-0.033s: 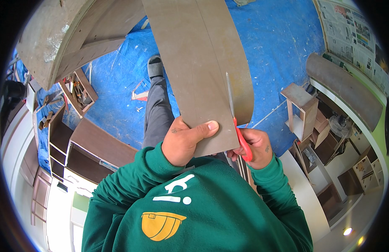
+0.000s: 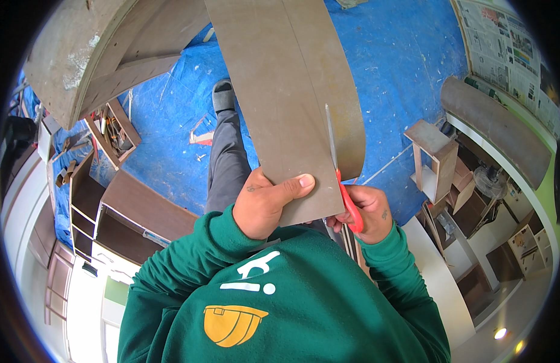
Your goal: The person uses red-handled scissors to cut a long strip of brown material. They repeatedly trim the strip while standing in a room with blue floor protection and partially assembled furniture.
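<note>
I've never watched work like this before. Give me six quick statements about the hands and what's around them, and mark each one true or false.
1. The left hand holds the brown sheet with its thumb on top. True.
2. The scissors are in the left hand. False: the right hand holds them.
3. The scissors have a yellow handle. False: the handle is red.
4. One blade of the scissors shows over the brown sheet. True.
5. The sleeves are white. False: they are green.
6. The floor covering is blue. True.
</note>
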The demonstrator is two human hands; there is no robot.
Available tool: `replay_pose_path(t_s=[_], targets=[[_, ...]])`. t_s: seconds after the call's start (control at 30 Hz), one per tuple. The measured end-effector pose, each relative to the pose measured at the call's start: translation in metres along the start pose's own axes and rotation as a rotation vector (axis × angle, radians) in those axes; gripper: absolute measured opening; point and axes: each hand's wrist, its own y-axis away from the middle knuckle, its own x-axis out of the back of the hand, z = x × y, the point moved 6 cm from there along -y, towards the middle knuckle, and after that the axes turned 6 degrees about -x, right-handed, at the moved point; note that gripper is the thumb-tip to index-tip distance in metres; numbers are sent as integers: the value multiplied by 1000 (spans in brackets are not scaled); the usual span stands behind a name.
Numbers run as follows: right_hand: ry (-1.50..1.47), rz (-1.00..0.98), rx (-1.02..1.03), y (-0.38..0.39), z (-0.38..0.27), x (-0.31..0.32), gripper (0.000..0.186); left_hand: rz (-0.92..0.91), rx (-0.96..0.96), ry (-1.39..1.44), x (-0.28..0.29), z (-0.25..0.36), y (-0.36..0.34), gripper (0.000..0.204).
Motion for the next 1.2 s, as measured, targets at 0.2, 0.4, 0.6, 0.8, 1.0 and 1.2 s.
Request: replay_pose_path(t_s=[0.2,0.4,0.6,0.8,1.0,1.2], targets=[[7,-27,-19,7,-1,-2,22,-24,2,-13,-3,-1,5,37],[66,-63,-49,4,3,0,30,7,-41,-11,9,12,-7,39],[-189,-201,-100,-15,3,-12,37,33,-100,-61,18,17,-14,33],[-176,-244,-137,-15,9,-9,42,22,-65,7,18,17,-12,34],[-98,-276,-139,-10,-4,-13,62,19,-106,-55,22,17,-15,34],[15,-255,-90,-9,-10,-14,68,24,-122,-99,24,18,-15,32]])
